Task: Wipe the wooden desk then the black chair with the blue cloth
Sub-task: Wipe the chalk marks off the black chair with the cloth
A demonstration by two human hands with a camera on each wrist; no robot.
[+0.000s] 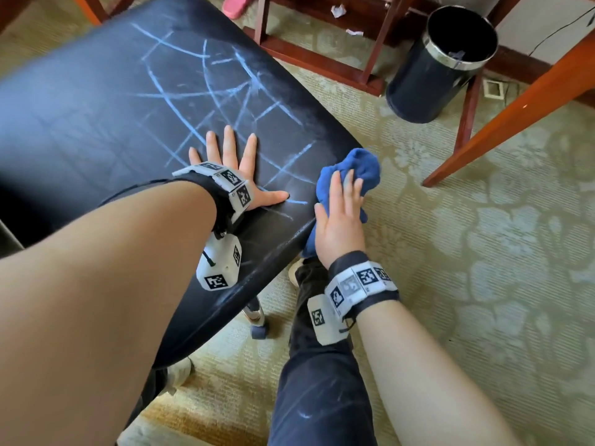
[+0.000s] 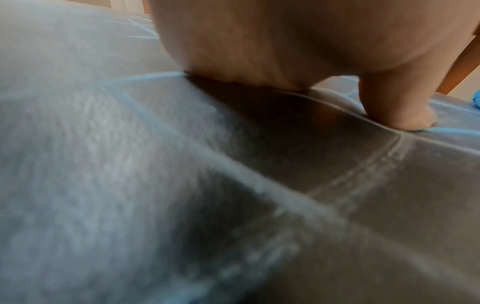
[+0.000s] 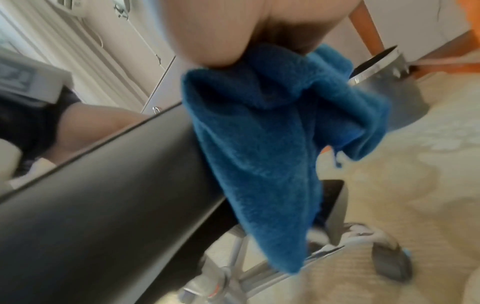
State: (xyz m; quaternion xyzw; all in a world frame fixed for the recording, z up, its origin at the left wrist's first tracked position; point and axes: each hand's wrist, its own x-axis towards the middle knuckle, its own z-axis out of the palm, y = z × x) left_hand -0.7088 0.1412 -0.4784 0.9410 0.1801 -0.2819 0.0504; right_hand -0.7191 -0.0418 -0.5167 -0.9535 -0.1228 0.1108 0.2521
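The black chair seat [image 1: 96, 107] fills the left of the head view and carries many light blue chalk lines [image 1: 206, 91]. My left hand [image 1: 231, 165] lies flat on the seat with its fingers spread, palm and thumb [image 2: 397, 102] pressing the surface [image 2: 155, 185]. My right hand [image 1: 341, 220] holds the bunched blue cloth [image 1: 360, 165] against the seat's right front edge. In the right wrist view the cloth [image 3: 259, 154] hangs from under the palm [image 3: 233, 30], down the side of the seat [image 3: 103, 195]. An orange wooden desk leg [image 1: 502, 123] slants at the right.
A black waste bin [image 1: 441, 59] with a metal rim stands on the patterned carpet at the back right, beside dark red wooden furniture legs [image 1: 373, 46]. My leg in dark trousers [image 1: 322, 381] is beside the chair's wheeled base [image 1: 257, 331]. Paper scraps [image 1: 338, 9] and a pink slipper [image 1: 236, 4] lie beyond.
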